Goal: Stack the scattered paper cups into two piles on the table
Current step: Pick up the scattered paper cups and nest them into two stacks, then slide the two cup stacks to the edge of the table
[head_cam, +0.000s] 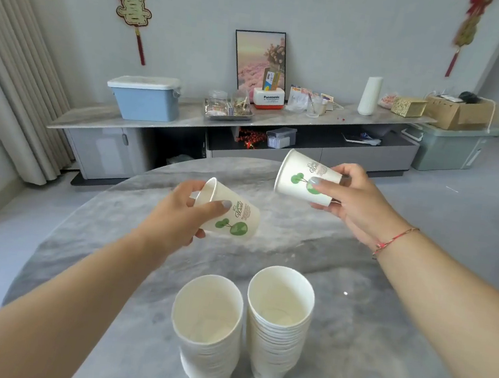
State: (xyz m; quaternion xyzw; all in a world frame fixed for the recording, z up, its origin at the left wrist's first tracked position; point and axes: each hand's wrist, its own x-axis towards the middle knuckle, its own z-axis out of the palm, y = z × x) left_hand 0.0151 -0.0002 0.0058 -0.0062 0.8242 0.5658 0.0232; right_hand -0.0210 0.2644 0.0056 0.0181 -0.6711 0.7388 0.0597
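Two piles of white paper cups stand upright side by side on the grey marble table (380, 343) near its front: the left pile (208, 349) and the right pile (276, 341), each of several nested cups. My left hand (173, 217) grips one paper cup with a green tree print (232, 215), tipped on its side above the table, its mouth towards the upper left. My right hand (355, 201) holds another printed cup (305, 178), also on its side, mouth to the left. Both held cups hang beyond the piles.
Behind the table runs a long low cabinet (172, 118) against the wall with a blue storage box (145, 97), a framed picture (261, 59), a white vase (370, 95) and cardboard boxes (459, 111). Curtains (11, 84) hang at the left.
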